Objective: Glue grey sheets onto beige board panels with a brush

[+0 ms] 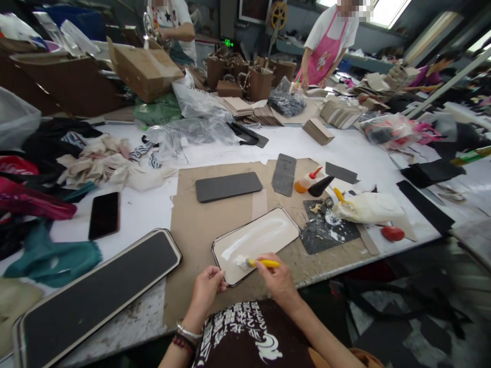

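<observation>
My right hand (276,280) is shut on a yellow-handled glue brush (264,263), its white-clogged bristles resting on a rounded rectangular panel (255,245). The panel is cream with a dark rim, and wet white glue is spread across its face. My left hand (207,292) grips the panel's lower left edge and steadies it. Beneath the panel lies a brown cardboard sheet (203,245). A dark glue-smeared mat (326,230) lies to the right, beyond my right hand.
A long black panel (95,291) lies to my left, beside a phone (104,215) and heaped fabric (95,163). Ahead are a grey panel (228,186) and a glue bottle (307,181). A co-worker in a pink apron (326,46) stands beyond cartons and bags.
</observation>
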The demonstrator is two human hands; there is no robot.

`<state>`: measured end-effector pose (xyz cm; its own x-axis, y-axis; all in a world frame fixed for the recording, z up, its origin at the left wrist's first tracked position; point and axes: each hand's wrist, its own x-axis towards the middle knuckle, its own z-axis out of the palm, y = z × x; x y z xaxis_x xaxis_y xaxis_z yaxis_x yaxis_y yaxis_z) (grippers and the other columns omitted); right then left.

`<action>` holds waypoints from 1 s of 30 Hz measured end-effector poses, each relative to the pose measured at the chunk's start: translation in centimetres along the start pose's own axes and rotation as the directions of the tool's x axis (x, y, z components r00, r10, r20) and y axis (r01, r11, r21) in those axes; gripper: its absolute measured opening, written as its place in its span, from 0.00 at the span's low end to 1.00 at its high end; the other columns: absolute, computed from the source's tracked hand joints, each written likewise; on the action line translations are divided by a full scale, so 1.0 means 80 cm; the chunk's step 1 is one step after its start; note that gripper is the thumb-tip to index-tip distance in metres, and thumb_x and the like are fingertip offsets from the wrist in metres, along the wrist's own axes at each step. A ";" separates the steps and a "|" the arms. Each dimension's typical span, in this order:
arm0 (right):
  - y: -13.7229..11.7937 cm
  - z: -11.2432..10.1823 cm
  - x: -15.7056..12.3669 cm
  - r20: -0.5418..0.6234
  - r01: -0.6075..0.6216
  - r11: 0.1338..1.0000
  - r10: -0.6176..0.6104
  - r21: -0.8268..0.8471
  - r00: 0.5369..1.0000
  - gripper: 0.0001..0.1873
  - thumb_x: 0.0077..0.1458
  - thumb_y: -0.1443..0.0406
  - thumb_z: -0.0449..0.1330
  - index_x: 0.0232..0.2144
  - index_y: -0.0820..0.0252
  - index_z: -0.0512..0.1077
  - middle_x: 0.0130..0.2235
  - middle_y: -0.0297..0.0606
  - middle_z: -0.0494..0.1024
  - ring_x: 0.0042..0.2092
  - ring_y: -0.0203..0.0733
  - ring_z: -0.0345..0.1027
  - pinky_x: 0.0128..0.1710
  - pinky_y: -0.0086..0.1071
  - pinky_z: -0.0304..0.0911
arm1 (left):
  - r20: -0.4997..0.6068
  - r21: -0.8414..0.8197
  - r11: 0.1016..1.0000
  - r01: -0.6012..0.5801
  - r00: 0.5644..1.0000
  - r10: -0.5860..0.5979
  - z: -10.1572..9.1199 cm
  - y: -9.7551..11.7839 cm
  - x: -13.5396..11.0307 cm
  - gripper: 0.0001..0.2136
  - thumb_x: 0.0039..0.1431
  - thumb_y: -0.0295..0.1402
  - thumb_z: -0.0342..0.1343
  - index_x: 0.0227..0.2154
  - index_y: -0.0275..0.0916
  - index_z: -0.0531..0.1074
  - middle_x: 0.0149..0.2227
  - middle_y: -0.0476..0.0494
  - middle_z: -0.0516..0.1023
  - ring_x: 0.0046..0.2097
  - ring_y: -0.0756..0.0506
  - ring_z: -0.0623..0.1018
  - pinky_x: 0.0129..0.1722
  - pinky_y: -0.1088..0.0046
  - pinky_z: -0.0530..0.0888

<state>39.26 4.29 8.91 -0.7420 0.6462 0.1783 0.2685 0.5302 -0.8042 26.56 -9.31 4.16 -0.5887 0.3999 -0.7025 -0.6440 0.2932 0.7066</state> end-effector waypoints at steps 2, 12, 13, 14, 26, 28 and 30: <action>0.038 -0.034 0.010 -0.147 -0.096 0.991 0.082 -0.093 0.986 0.14 0.56 0.56 0.53 0.30 0.60 0.71 0.32 0.40 0.75 0.35 0.41 0.69 0.36 0.32 0.65 | 0.006 -0.003 1.000 -0.003 1.000 0.003 -0.001 -0.002 0.000 0.16 0.30 0.41 0.62 0.18 0.37 0.64 0.14 0.54 0.68 0.18 0.52 0.69 0.19 0.77 0.68; 0.052 -0.083 0.024 -0.290 -0.137 0.960 0.063 -0.244 0.955 0.17 0.54 0.52 0.53 0.30 0.60 0.72 0.33 0.41 0.75 0.36 0.42 0.68 0.40 0.35 0.63 | 0.059 0.006 1.000 -0.020 0.998 0.020 -0.005 -0.006 0.007 0.13 0.32 0.39 0.61 0.17 0.38 0.63 0.13 0.52 0.69 0.17 0.51 0.70 0.18 0.77 0.68; 0.039 -0.068 0.022 -0.242 -0.130 0.975 0.083 -0.183 0.967 0.16 0.54 0.53 0.54 0.30 0.60 0.72 0.32 0.40 0.75 0.35 0.42 0.68 0.39 0.34 0.63 | 0.059 0.006 1.000 -0.021 0.998 0.021 -0.005 -0.007 0.008 0.13 0.33 0.38 0.60 0.17 0.38 0.63 0.13 0.52 0.69 0.18 0.51 0.70 0.18 0.77 0.68; 0.026 -0.052 0.020 -0.189 -0.127 0.986 0.104 -0.112 0.976 0.15 0.54 0.55 0.55 0.30 0.60 0.72 0.32 0.40 0.75 0.35 0.41 0.68 0.37 0.33 0.64 | 0.058 0.007 1.000 -0.022 0.998 0.022 -0.006 -0.008 0.009 0.12 0.34 0.38 0.60 0.18 0.38 0.63 0.14 0.52 0.69 0.18 0.51 0.71 0.18 0.77 0.68; -0.016 0.060 0.057 0.023 -0.055 0.987 0.052 0.153 0.998 0.11 0.55 0.58 0.54 0.29 0.60 0.71 0.31 0.38 0.74 0.34 0.39 0.68 0.36 0.31 0.64 | 0.014 0.027 0.998 -0.061 0.998 0.060 -0.002 -0.012 0.012 0.08 0.37 0.33 0.56 0.17 0.39 0.61 0.12 0.53 0.67 0.16 0.51 0.69 0.15 0.78 0.65; -0.001 0.045 0.064 -0.064 -0.040 0.997 0.044 0.066 0.997 0.12 0.55 0.57 0.54 0.29 0.60 0.71 0.32 0.39 0.74 0.35 0.39 0.68 0.37 0.31 0.64 | -0.001 0.031 0.997 -0.067 0.998 0.067 -0.001 -0.012 0.012 0.08 0.36 0.34 0.56 0.16 0.39 0.61 0.12 0.53 0.67 0.16 0.51 0.69 0.15 0.78 0.65; 0.020 0.021 0.071 -0.150 -0.031 0.999 0.024 -0.045 0.988 0.14 0.55 0.56 0.53 0.29 0.60 0.71 0.33 0.40 0.74 0.36 0.40 0.68 0.39 0.33 0.63 | -0.007 0.034 0.997 -0.069 0.998 0.069 -0.001 -0.012 0.011 0.08 0.35 0.35 0.56 0.16 0.39 0.62 0.12 0.53 0.67 0.16 0.51 0.69 0.15 0.78 0.65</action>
<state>34.46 7.91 7.71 -0.6347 0.7337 0.2424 0.3187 0.5343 -0.7829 26.65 -9.30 2.83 -0.6349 0.4135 -0.6526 -0.5851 0.2942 0.7557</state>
